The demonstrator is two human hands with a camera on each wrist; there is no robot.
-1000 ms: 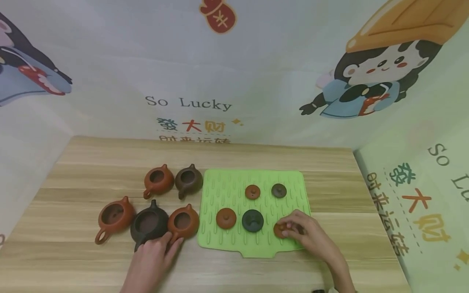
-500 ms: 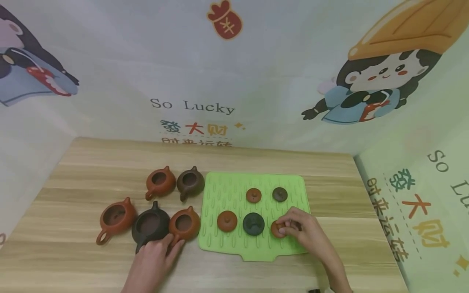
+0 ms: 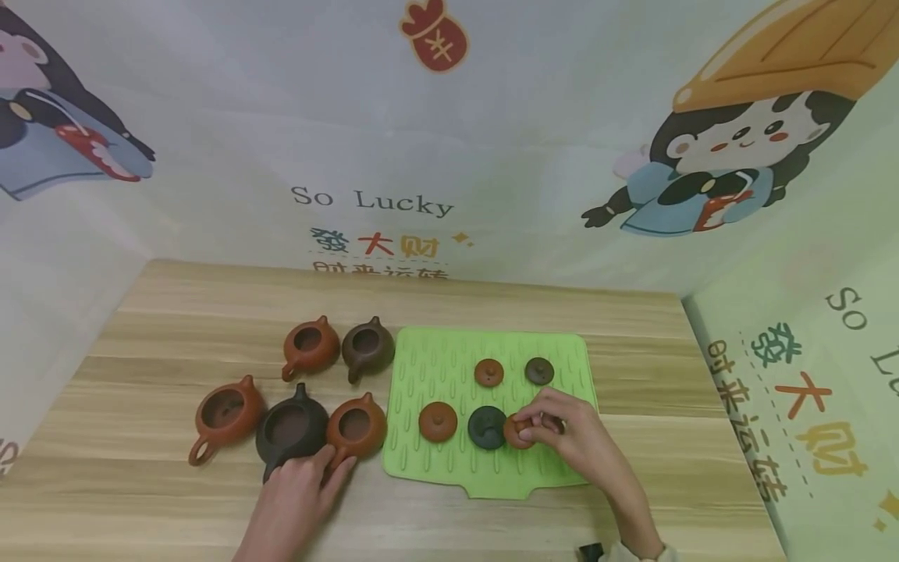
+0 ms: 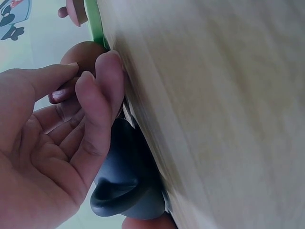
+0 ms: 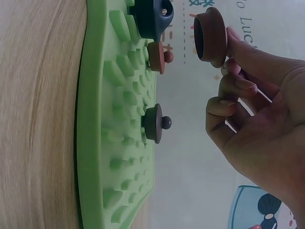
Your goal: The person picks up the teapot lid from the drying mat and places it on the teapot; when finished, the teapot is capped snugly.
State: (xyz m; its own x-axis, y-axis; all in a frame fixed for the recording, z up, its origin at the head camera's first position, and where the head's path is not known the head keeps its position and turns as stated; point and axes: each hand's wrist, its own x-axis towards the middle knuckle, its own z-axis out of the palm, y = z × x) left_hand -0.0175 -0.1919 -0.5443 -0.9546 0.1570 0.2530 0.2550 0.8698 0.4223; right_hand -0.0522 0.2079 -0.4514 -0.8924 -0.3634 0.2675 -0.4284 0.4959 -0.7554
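With thumb and fingertips, my left hand pinches the handle of a small orange clay teapot that stands lidless on the table. The black teapot sits directly left of it, partly behind that hand; its looped handle shows in the left wrist view. My right hand grips a reddish-brown lid by its knob, raised above the green mat, its hollow underside turned to the side. In the head view this lid overlaps the edge of the black lid on the mat.
Three more lidless teapots stand at left: a large orange one, a smaller orange one and a dark brown one. On the ridged green mat lie an orange lid, a small orange lid and a dark brown lid.
My right hand has lifted the lid off the mat's right part and carried it left toward the black lid. The left hand stays at the small orange teapot's handle.
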